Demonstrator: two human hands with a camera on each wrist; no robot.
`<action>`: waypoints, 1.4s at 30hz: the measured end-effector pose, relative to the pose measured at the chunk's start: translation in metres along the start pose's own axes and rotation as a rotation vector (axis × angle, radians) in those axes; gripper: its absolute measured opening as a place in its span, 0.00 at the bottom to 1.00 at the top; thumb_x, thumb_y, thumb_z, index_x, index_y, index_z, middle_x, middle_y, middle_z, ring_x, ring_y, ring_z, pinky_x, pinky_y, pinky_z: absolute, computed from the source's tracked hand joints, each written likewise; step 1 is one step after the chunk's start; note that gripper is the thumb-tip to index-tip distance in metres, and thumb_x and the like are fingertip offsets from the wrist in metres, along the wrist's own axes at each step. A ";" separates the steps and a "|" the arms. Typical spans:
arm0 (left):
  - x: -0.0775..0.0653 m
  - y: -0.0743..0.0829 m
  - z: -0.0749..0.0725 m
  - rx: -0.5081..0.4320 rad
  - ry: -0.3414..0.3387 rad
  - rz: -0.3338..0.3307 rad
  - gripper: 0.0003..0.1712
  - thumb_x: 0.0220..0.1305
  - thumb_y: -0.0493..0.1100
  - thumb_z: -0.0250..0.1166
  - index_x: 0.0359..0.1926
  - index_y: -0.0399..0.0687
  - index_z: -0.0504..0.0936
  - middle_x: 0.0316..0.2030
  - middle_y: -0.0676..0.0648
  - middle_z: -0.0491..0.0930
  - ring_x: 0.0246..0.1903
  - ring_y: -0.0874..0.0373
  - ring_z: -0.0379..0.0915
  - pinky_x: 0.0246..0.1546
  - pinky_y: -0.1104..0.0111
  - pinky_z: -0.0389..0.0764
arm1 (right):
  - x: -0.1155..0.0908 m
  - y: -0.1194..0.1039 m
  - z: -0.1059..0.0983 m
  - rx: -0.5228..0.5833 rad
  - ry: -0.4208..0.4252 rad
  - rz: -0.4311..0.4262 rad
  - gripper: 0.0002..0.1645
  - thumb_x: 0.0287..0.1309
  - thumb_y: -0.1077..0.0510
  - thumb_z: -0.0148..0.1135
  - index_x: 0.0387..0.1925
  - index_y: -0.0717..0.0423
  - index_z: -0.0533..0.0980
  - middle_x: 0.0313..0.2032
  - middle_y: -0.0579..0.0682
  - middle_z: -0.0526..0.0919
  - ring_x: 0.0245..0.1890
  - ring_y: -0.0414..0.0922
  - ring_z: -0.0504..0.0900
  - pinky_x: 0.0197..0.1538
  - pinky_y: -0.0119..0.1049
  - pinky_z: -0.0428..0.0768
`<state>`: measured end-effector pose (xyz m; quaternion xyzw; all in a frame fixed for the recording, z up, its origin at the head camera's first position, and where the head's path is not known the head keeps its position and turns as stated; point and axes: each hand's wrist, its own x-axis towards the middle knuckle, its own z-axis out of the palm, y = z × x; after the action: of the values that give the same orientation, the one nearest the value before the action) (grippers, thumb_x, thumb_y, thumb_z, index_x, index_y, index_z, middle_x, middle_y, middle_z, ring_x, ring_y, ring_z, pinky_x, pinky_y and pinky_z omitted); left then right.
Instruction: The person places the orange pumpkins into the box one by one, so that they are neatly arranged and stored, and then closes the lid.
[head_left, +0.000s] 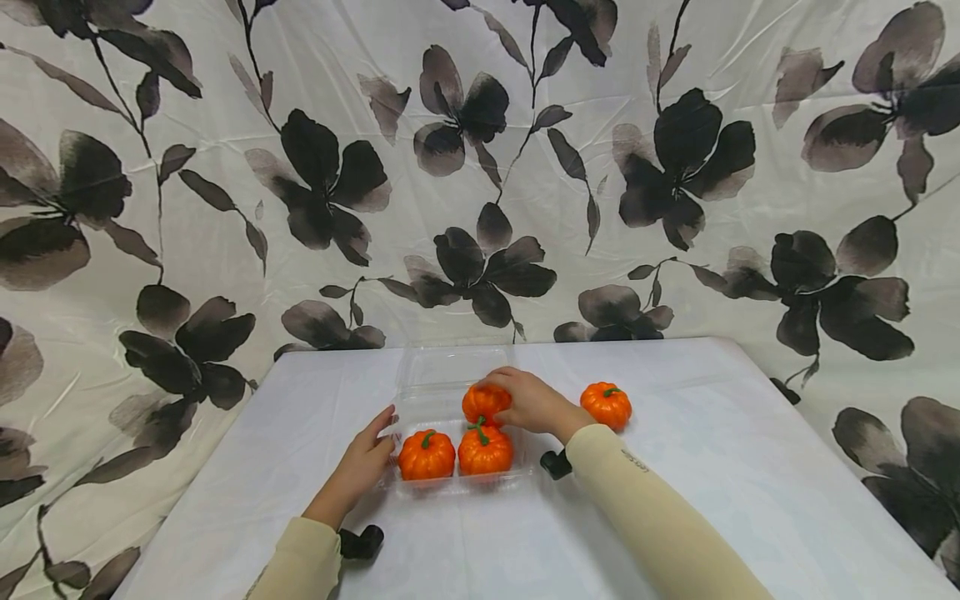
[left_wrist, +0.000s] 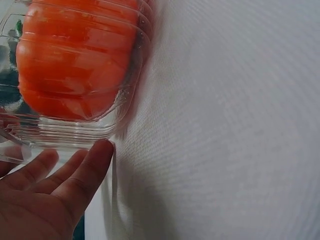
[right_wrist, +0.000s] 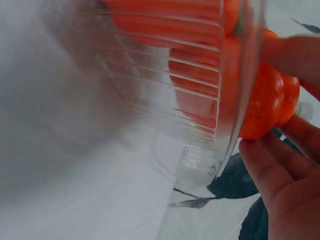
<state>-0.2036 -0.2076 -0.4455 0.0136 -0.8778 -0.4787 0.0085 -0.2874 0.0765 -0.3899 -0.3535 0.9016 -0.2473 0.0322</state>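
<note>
An orange pumpkin [head_left: 481, 403] in my right hand's [head_left: 531, 402] grasp, at the clear container's [head_left: 429, 412] back right.
It shows partly above the rim, behind two pumpkins [head_left: 426, 457] inside. My left hand [head_left: 363, 461], fingers loosely extended, is at the left side. A fourth pumpkin [head_left: 604, 407] sits rightward on the table [head_left: 750, 458].

Beneath the fingers [left_wrist: 92, 172], a white tablecloth [head_left: 300, 417] with a fine woven texture spreads to both sides. Beyond the fingertips, past the cloth's far edge, hangs a creased off-white fabric backdrop [head_left: 465, 196] printed with large black and grey-brown flowers [head_left: 487, 279] and slender leafy stems [head_left: 160, 225].
</note>
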 end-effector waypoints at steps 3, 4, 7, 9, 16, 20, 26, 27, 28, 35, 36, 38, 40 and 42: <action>0.000 0.000 0.000 -0.003 0.000 0.000 0.35 0.66 0.36 0.46 0.75 0.43 0.53 0.70 0.35 0.62 0.61 0.38 0.70 0.47 0.63 0.80 | 0.000 0.001 0.000 -0.015 0.001 -0.008 0.24 0.59 0.57 0.62 0.58 0.42 0.76 0.61 0.49 0.74 0.61 0.49 0.73 0.66 0.47 0.72; 0.000 0.000 0.000 -0.002 0.000 0.001 0.35 0.66 0.36 0.46 0.75 0.43 0.53 0.70 0.35 0.62 0.61 0.38 0.70 0.47 0.63 0.80 | 0.001 0.001 0.000 -0.022 0.002 -0.011 0.23 0.60 0.56 0.60 0.58 0.43 0.76 0.61 0.49 0.74 0.61 0.50 0.73 0.66 0.47 0.71; 0.000 0.000 0.000 -0.004 0.000 0.004 0.35 0.67 0.36 0.46 0.75 0.43 0.53 0.70 0.35 0.62 0.62 0.38 0.69 0.48 0.62 0.80 | 0.001 0.002 0.000 -0.030 0.007 -0.017 0.23 0.60 0.58 0.60 0.57 0.45 0.77 0.60 0.51 0.74 0.60 0.50 0.74 0.66 0.47 0.72; 0.000 -0.001 0.001 -0.001 0.002 0.004 0.35 0.67 0.36 0.46 0.75 0.43 0.53 0.70 0.35 0.62 0.61 0.38 0.69 0.49 0.62 0.80 | 0.001 0.002 0.000 -0.028 0.010 -0.012 0.22 0.59 0.59 0.61 0.56 0.47 0.78 0.59 0.50 0.75 0.59 0.50 0.74 0.65 0.46 0.72; 0.000 -0.001 0.000 -0.004 -0.001 0.000 0.35 0.67 0.36 0.45 0.75 0.44 0.53 0.70 0.35 0.62 0.62 0.38 0.69 0.48 0.61 0.80 | -0.001 0.006 0.003 -0.013 0.002 0.005 0.24 0.56 0.63 0.63 0.56 0.45 0.78 0.55 0.49 0.76 0.54 0.47 0.76 0.61 0.44 0.77; 0.000 0.001 0.000 -0.001 -0.003 -0.001 0.35 0.67 0.36 0.45 0.75 0.45 0.53 0.70 0.35 0.62 0.63 0.38 0.68 0.50 0.60 0.80 | -0.002 0.006 0.001 -0.011 -0.003 0.018 0.25 0.56 0.63 0.64 0.56 0.46 0.79 0.55 0.50 0.76 0.54 0.49 0.76 0.60 0.45 0.77; -0.001 0.001 0.000 0.004 -0.005 -0.005 0.35 0.67 0.37 0.45 0.75 0.45 0.52 0.70 0.35 0.61 0.63 0.38 0.68 0.51 0.60 0.80 | -0.001 0.007 0.001 -0.018 -0.006 0.029 0.25 0.55 0.63 0.64 0.56 0.46 0.79 0.54 0.50 0.76 0.53 0.49 0.76 0.60 0.44 0.77; -0.001 0.001 0.000 0.004 -0.005 -0.005 0.35 0.67 0.37 0.45 0.75 0.45 0.52 0.70 0.35 0.61 0.64 0.38 0.67 0.52 0.59 0.79 | -0.001 0.007 0.001 -0.019 -0.005 0.029 0.25 0.55 0.63 0.64 0.56 0.46 0.79 0.55 0.50 0.76 0.54 0.49 0.77 0.60 0.44 0.77; -0.001 0.001 0.000 0.003 -0.005 -0.004 0.35 0.67 0.37 0.45 0.75 0.45 0.52 0.70 0.35 0.61 0.64 0.38 0.67 0.53 0.58 0.79 | -0.001 0.008 0.002 -0.017 -0.002 0.029 0.25 0.55 0.63 0.64 0.56 0.46 0.79 0.55 0.50 0.76 0.54 0.49 0.77 0.61 0.44 0.77; -0.001 0.001 0.000 0.000 -0.007 -0.004 0.35 0.67 0.37 0.45 0.75 0.45 0.52 0.70 0.35 0.61 0.65 0.37 0.66 0.51 0.59 0.80 | -0.003 0.011 0.005 0.046 0.005 0.050 0.24 0.57 0.61 0.64 0.56 0.45 0.78 0.56 0.47 0.76 0.55 0.47 0.76 0.61 0.44 0.76; -0.002 0.001 0.000 0.000 -0.007 -0.005 0.35 0.67 0.37 0.45 0.75 0.45 0.52 0.70 0.35 0.61 0.65 0.37 0.66 0.50 0.60 0.80 | -0.003 0.012 0.006 0.052 0.001 0.058 0.24 0.57 0.60 0.65 0.57 0.45 0.77 0.56 0.46 0.77 0.56 0.46 0.76 0.61 0.44 0.77; -0.002 0.001 0.000 -0.001 -0.006 -0.006 0.35 0.67 0.36 0.45 0.75 0.45 0.52 0.70 0.35 0.61 0.65 0.37 0.66 0.48 0.62 0.80 | -0.003 0.012 0.006 0.056 -0.002 0.071 0.24 0.57 0.59 0.65 0.57 0.45 0.76 0.56 0.46 0.77 0.56 0.46 0.76 0.61 0.43 0.77; -0.001 0.001 0.000 0.000 -0.005 -0.005 0.35 0.67 0.36 0.45 0.75 0.45 0.52 0.70 0.35 0.62 0.65 0.37 0.66 0.47 0.65 0.79 | -0.003 0.012 0.006 0.050 -0.005 0.079 0.25 0.57 0.58 0.65 0.57 0.45 0.76 0.57 0.45 0.77 0.56 0.45 0.76 0.61 0.43 0.77; -0.001 0.001 -0.001 -0.001 -0.006 -0.006 0.36 0.67 0.36 0.45 0.75 0.45 0.52 0.70 0.36 0.61 0.65 0.38 0.66 0.46 0.66 0.79 | -0.003 0.012 0.005 0.044 -0.005 0.081 0.25 0.58 0.57 0.65 0.58 0.45 0.75 0.57 0.46 0.77 0.56 0.47 0.76 0.61 0.43 0.77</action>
<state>-0.2029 -0.2077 -0.4447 0.0148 -0.8777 -0.4790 0.0045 -0.2915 0.0844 -0.4003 -0.3167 0.9093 -0.2649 0.0522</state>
